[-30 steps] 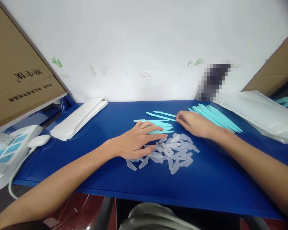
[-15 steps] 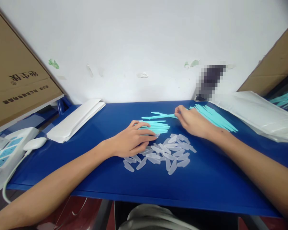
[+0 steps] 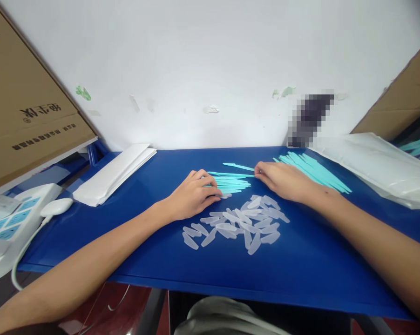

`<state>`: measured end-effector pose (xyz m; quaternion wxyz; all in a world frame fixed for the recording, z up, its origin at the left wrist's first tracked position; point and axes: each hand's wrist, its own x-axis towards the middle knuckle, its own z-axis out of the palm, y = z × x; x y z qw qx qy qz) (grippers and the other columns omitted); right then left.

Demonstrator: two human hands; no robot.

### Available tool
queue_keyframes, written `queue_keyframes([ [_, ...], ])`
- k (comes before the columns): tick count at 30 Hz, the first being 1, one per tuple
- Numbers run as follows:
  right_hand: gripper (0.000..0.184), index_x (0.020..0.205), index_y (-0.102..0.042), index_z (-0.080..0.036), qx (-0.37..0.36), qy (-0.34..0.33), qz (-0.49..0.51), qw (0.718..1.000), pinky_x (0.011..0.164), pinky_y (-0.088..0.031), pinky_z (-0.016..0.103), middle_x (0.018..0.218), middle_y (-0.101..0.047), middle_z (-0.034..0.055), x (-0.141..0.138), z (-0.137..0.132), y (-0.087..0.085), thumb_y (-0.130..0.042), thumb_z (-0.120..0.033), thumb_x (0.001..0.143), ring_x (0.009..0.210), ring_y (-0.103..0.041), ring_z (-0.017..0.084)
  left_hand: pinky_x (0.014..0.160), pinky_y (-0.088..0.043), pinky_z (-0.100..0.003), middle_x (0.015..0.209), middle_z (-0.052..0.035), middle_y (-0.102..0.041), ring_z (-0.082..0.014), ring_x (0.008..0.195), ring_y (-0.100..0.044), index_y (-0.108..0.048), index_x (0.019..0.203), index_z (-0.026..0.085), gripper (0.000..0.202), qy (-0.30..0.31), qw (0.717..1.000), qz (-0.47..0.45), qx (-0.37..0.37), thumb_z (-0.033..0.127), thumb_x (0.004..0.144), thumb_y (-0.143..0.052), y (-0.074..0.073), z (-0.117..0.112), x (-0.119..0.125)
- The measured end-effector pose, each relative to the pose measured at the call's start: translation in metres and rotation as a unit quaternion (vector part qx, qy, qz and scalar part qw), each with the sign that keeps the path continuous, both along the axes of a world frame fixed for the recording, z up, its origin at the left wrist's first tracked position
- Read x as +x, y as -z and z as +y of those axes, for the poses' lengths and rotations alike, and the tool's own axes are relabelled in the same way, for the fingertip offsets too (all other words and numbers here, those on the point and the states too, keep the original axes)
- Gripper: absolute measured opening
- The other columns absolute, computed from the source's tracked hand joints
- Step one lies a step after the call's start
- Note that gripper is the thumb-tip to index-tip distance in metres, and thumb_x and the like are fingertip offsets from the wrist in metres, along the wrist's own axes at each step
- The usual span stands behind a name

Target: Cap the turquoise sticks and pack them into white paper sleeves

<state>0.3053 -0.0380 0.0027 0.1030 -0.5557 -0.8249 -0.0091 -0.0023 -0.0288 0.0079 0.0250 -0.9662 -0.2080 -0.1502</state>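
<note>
My left hand (image 3: pixel 193 195) lies on the blue table (image 3: pixel 154 242) with its fingers curled over the near end of a small bunch of thin turquoise sticks (image 3: pixel 233 182). My right hand (image 3: pixel 283 180) rests just right of that bunch, fingers bent, its fingertips pinching the end of one turquoise stick (image 3: pixel 238 166). A larger pile of the same turquoise sticks (image 3: pixel 315 171) lies behind my right wrist. Several translucent white caps (image 3: pixel 243 223) are scattered in front of both hands.
A stack of flat white sleeves (image 3: pixel 114 171) lies at the left of the table, a white plastic bag (image 3: pixel 377 165) at the right. Cardboard boxes (image 3: pixel 24 111) flank both sides. A white power strip (image 3: pixel 10 218) and plug sit at the far left.
My left hand has curled from flat and drawn back left, gathering the small bunch of sticks. My right hand has pulled one loose stick toward the bunch.
</note>
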Motion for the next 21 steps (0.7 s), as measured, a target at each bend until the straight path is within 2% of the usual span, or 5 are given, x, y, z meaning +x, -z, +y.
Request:
queue_keyframes([
  [5,0.021,0.096,-0.057,-0.021,-0.004,-0.004,-0.006,1.000,0.065,-0.039,0.034,0.099,-0.071,0.0090,-0.007,-0.001,-0.001,-0.039,-0.031,0.101,0.081,-0.064,0.023,0.083,-0.038,-0.038,0.106,-0.0108,-0.069,-0.0256,0.101,-0.053,-0.072,0.104,0.017,0.029,0.002,0.999,0.011,0.030,0.028,0.106,-0.046,0.000,-0.001,0.003],
  [10,0.025,0.095,-0.056,-0.021,0.023,-0.008,-0.012,1.000,0.061,-0.036,0.034,0.090,-0.070,0.0089,-0.012,-0.004,-0.002,-0.035,-0.030,0.102,0.069,-0.060,0.021,0.079,-0.038,-0.036,0.099,-0.0094,-0.069,-0.0238,0.095,-0.054,-0.068,0.098,0.017,0.021,-0.011,1.000,-0.009,0.022,0.026,0.103,-0.049,-0.005,0.001,0.000],
  [13,0.026,0.097,-0.056,-0.021,0.017,-0.007,0.003,1.000,0.061,-0.038,0.034,0.091,-0.070,0.0083,-0.012,-0.005,-0.001,-0.034,-0.033,0.103,0.070,-0.061,0.021,0.078,-0.039,-0.035,0.093,-0.0061,-0.068,-0.0216,0.089,-0.054,-0.064,0.096,0.018,0.014,-0.059,0.996,-0.069,0.010,0.026,0.099,-0.053,-0.007,0.011,-0.010],
  [17,0.025,0.105,-0.059,-0.021,0.008,-0.031,0.035,0.999,0.068,-0.042,0.035,0.103,-0.071,0.0093,-0.008,-0.002,0.003,-0.039,-0.036,0.102,0.084,-0.065,0.023,0.071,-0.042,-0.031,0.081,-0.0012,-0.065,-0.0162,0.072,-0.056,-0.061,0.097,0.019,0.013,-0.154,0.974,-0.161,-0.036,0.028,0.098,-0.052,-0.001,0.032,-0.028],
  [21,0.022,0.096,-0.055,-0.023,-0.006,-0.021,0.049,0.999,0.065,-0.041,0.034,0.095,-0.069,0.0078,-0.007,0.001,0.008,-0.037,-0.033,0.102,0.077,-0.063,0.022,0.063,-0.042,-0.028,0.073,0.0015,-0.065,-0.0145,0.062,-0.057,-0.062,0.098,0.020,0.014,-0.203,0.959,-0.180,-0.080,0.031,0.097,-0.052,0.007,0.045,-0.036],
])
